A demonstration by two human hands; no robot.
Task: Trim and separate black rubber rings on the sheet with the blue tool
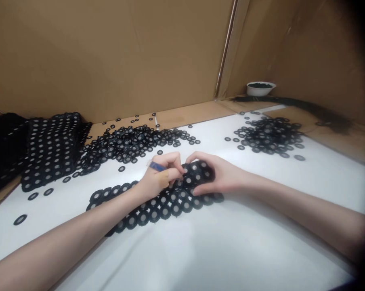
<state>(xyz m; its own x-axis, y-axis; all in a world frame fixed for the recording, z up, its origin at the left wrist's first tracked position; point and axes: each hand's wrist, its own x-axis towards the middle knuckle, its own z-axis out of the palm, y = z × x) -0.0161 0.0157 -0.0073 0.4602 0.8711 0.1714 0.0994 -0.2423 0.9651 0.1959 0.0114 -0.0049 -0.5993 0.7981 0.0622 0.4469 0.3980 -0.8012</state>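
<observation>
A strip of joined black rings (165, 212) with pale centres lies on the white table, its far right part folded up. My right hand (220, 173) curls around that raised fold, thumb in front and fingers behind. Close beside it, my left hand (162, 178) is closed in a pinch at the fold's left edge. A short blue-handled tool (157, 166) sticks out from the left fingers; its working tip is hidden by the hand. Tan tape or a bandage (162, 178) wraps the left thumb area. My left forearm covers part of the strip.
Loose black rings form one heap (124, 141) behind my left hand and another heap (269, 133) at the right. Joined ring sheets (52, 145) are piled at far left. A white bowl (256, 92) and a dark strand bundle (303, 107) lie near the cardboard wall (110, 52).
</observation>
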